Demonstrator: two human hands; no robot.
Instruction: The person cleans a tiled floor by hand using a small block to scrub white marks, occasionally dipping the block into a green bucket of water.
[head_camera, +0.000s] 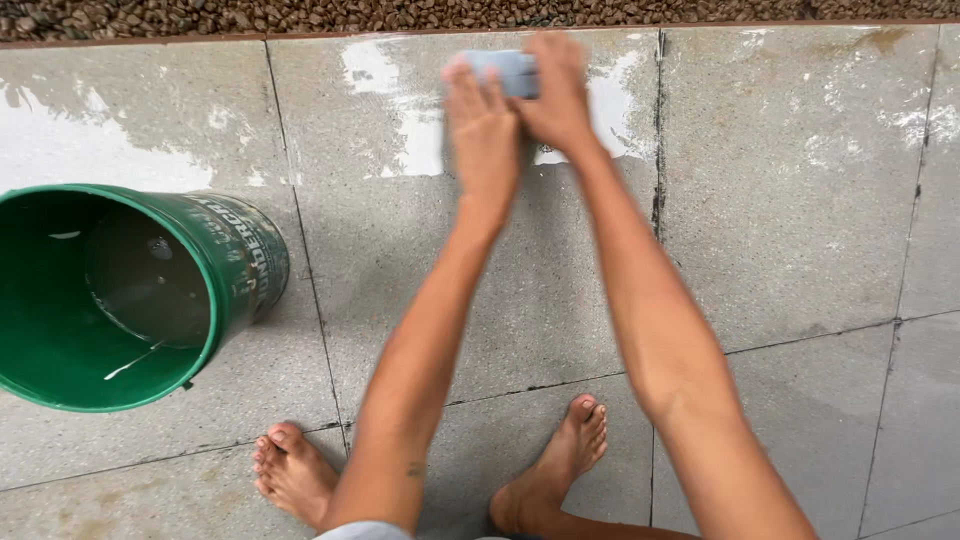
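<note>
Both my arms reach forward over a wet grey tiled floor (780, 200). My left hand (483, 135) and my right hand (553, 95) press together on a pale grey-blue block (505, 70), like a sponge or scrubbing pad, held flat against the tile near the far edge. White soapy smears (400, 110) spread on the tile around the block. My bare feet (560, 460) stand on the tiles below.
A green plastic bucket (215, 300) with a little water in it stands at the left, close to my left foot (290, 470). A strip of brown gravel (480, 12) runs along the far edge of the tiles. Dark grout lines cross the floor.
</note>
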